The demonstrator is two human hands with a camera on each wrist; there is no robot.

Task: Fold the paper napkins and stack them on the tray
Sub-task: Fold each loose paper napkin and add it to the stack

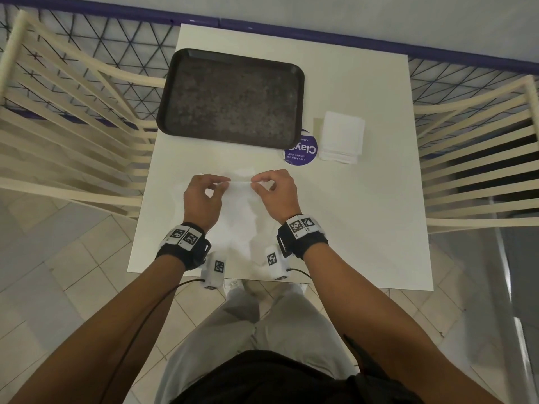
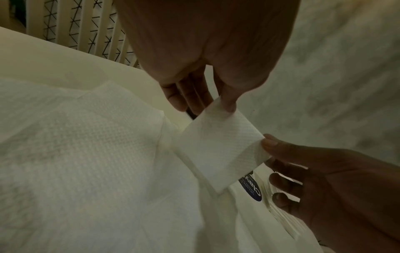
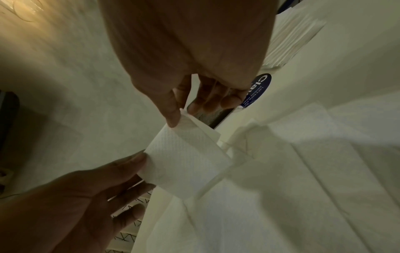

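lying bare: dark tray (image 1: pixel 230 94)

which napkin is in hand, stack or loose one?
The loose napkin, spread near the table's front edge: left hand and right hand pinch its far edge. The stack sits untouched right of the tray.

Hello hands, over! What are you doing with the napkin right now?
Left hand and right hand both pinching one napkin, mid-fold. Tray bare. Spare napkin stack waiting beside it. Nothing in the way.
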